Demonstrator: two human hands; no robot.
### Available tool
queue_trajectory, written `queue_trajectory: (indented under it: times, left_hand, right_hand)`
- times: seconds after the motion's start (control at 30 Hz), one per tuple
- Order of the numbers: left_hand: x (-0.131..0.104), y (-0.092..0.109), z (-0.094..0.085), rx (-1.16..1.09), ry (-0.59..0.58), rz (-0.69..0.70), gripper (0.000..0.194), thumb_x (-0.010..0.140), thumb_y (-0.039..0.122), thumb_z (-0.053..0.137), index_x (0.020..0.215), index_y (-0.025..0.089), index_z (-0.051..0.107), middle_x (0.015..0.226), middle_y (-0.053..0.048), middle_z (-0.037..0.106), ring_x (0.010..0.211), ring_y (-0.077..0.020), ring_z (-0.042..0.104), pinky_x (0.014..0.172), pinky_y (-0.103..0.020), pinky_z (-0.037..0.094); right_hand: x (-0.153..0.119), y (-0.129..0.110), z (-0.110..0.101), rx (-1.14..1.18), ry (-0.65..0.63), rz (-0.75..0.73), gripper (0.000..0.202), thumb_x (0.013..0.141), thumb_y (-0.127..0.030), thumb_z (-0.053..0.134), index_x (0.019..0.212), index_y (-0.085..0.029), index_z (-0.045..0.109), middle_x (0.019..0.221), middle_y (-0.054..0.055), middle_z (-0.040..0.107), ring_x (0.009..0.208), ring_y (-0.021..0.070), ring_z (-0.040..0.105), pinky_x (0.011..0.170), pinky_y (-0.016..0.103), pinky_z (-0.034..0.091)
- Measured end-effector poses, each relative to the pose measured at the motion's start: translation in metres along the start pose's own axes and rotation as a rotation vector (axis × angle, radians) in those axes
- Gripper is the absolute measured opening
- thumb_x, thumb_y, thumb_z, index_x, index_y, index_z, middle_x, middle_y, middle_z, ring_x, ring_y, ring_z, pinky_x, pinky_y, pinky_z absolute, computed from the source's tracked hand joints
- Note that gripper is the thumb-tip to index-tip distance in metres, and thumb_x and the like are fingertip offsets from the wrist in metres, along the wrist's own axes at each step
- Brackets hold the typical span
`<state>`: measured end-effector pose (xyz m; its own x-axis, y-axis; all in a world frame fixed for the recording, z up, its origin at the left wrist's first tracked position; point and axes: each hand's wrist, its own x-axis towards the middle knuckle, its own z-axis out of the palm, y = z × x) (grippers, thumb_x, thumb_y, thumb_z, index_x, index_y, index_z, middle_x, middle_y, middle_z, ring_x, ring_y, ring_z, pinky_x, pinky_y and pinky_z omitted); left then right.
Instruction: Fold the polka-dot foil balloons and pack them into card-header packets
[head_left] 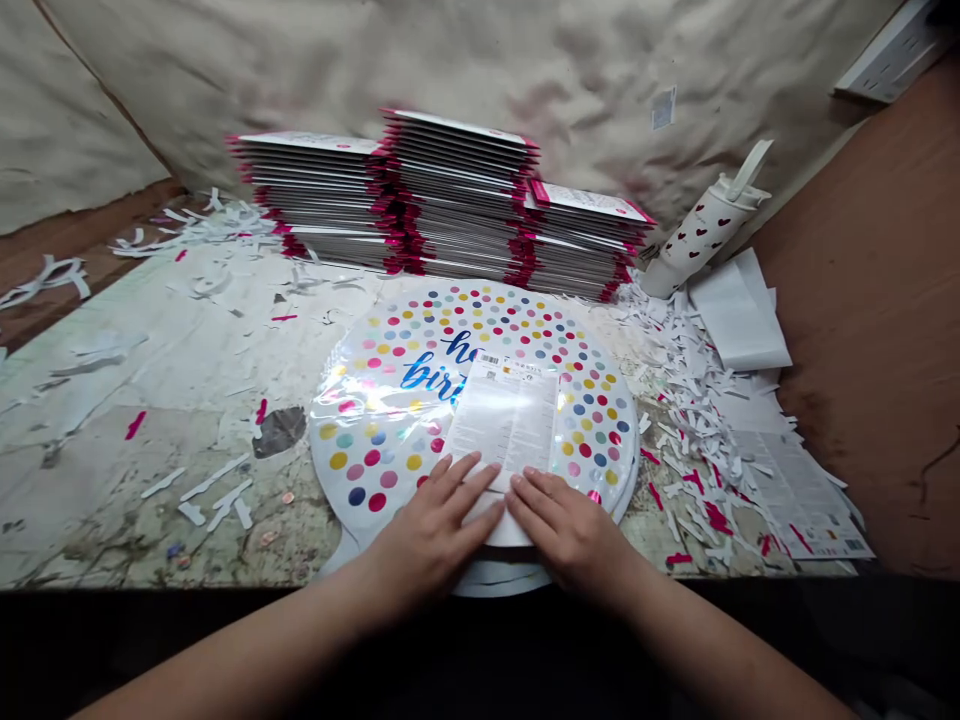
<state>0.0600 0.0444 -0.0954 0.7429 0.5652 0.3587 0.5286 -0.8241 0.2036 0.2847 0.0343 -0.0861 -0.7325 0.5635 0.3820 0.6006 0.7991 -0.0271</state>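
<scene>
A flat foil balloon (375, 425) with coloured dots and blue lettering lies at the table's front edge, with more balloon layers showing beneath it. On its middle rests a white printed instruction sheet (514, 410) with a barcode at the top, covering part of the lettering. My left hand (446, 520) lies on the sheet's lower left, fingers stretched out and pressing down. My right hand (566, 520) lies flat across the lower right of the same sheet. The fingertips of both hands nearly meet, and the sheet's lower part is partly hidden beneath them.
Tall stacks of flat pink-edged packs (461, 195) stand behind the balloon. A white tumbler with hearts (697, 235) is at the back right. Paper scraps (686, 400) are strewn on the right. Printed sheets (795, 490) lie near a brown panel (862, 300).
</scene>
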Motion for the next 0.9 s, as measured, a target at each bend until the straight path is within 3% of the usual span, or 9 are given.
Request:
queue_trajectory:
  times: [0.13, 0.23, 0.3, 0.43, 0.53, 0.6, 0.73, 0.83, 0.9]
  left_hand:
    - [0.005, -0.005, -0.003, 0.019, -0.216, -0.006, 0.035, 0.087, 0.012, 0.037, 0.117, 0.013, 0.055, 0.125, -0.014, 0.054, 0.117, -0.0289, 0.047, 0.093, -0.044, 0.042]
    - [0.009, -0.008, -0.007, 0.063, -0.243, -0.033, 0.033, 0.086, 0.022, 0.046, 0.117, 0.014, 0.056, 0.13, -0.017, 0.048, 0.115, -0.0339, 0.046, 0.092, -0.051, 0.04]
    - [0.011, -0.009, -0.009, 0.023, -0.225, -0.042, 0.033, 0.085, 0.025, 0.049, 0.115, 0.015, 0.057, 0.129, -0.018, 0.048, 0.115, -0.0336, 0.046, 0.094, -0.051, 0.038]
    - [0.026, -0.013, -0.018, -0.155, -0.201, -0.223, 0.024, 0.088, 0.026, 0.042, 0.091, 0.017, 0.063, 0.095, -0.01, 0.065, 0.091, -0.022, 0.057, 0.083, -0.035, 0.044]
    - [0.044, -0.017, -0.022, -0.124, -0.245, -0.414, 0.022, 0.086, 0.033, 0.045, 0.077, 0.018, 0.058, 0.075, -0.005, 0.061, 0.074, -0.0204, 0.055, 0.07, -0.033, 0.044]
    - [0.056, -0.022, -0.021, -0.071, -0.275, -0.488, 0.02, 0.082, 0.036, 0.052, 0.078, 0.017, 0.054, 0.076, -0.006, 0.06, 0.073, -0.0225, 0.055, 0.067, -0.033, 0.042]
    - [0.071, -0.035, -0.021, -0.085, -0.323, -0.542, 0.023, 0.073, 0.038, 0.062, 0.08, 0.018, 0.053, 0.077, -0.006, 0.06, 0.073, -0.023, 0.057, 0.062, -0.029, 0.041]
    - [0.07, -0.037, -0.03, -0.075, -0.234, -0.561, 0.015, 0.079, 0.029, 0.053, 0.09, 0.019, 0.054, 0.091, -0.007, 0.06, 0.08, -0.0217, 0.058, 0.065, -0.028, 0.042]
    - [0.063, -0.029, -0.038, -0.223, -0.187, -0.658, 0.016, 0.083, 0.03, 0.046, 0.087, 0.017, 0.055, 0.087, -0.008, 0.061, 0.076, -0.0201, 0.058, 0.063, -0.028, 0.043]
  right_hand:
    - [-0.005, 0.0, -0.003, -0.01, -0.058, 0.052, 0.034, 0.084, -0.009, 0.042, 0.115, -0.006, 0.057, 0.116, 0.019, 0.06, 0.113, 0.0292, 0.051, 0.086, 0.044, 0.049]
    - [-0.003, 0.0, -0.006, 0.062, -0.035, 0.062, 0.028, 0.085, -0.01, 0.044, 0.108, -0.009, 0.06, 0.109, 0.015, 0.063, 0.103, 0.0261, 0.056, 0.084, 0.041, 0.05]
    - [0.002, 0.002, -0.008, 0.189, -0.05, 0.169, 0.022, 0.085, -0.016, 0.048, 0.1, -0.013, 0.063, 0.104, 0.012, 0.065, 0.096, 0.0229, 0.057, 0.083, 0.039, 0.049]
    - [0.019, 0.015, -0.013, 0.389, -0.196, 0.501, 0.018, 0.085, -0.02, 0.048, 0.072, -0.017, 0.061, 0.081, 0.005, 0.062, 0.076, 0.0153, 0.058, 0.07, 0.028, 0.05]
    - [0.031, 0.026, -0.017, 0.271, -0.333, 0.658, 0.018, 0.083, -0.025, 0.05, 0.069, -0.017, 0.058, 0.074, 0.005, 0.06, 0.07, 0.0166, 0.058, 0.062, 0.028, 0.048]
    - [0.035, 0.027, -0.017, 0.083, -0.33, 0.633, 0.011, 0.08, -0.025, 0.055, 0.082, -0.016, 0.06, 0.086, 0.009, 0.062, 0.08, 0.0225, 0.059, 0.067, 0.035, 0.048]
    - [0.033, 0.018, -0.009, -0.093, -0.357, 0.294, 0.04, 0.077, -0.014, 0.054, 0.117, -0.016, 0.053, 0.123, 0.017, 0.054, 0.108, 0.0312, 0.052, 0.079, 0.042, 0.047]
    - [0.033, 0.012, -0.002, -0.229, -0.442, 0.29, 0.047, 0.078, -0.006, 0.047, 0.125, -0.012, 0.048, 0.123, 0.023, 0.052, 0.097, 0.0337, 0.059, 0.065, 0.042, 0.05]
    - [0.035, 0.012, -0.005, -0.324, -0.443, 0.29, 0.045, 0.079, -0.006, 0.044, 0.124, -0.009, 0.049, 0.119, 0.026, 0.054, 0.084, 0.0328, 0.062, 0.055, 0.039, 0.048]
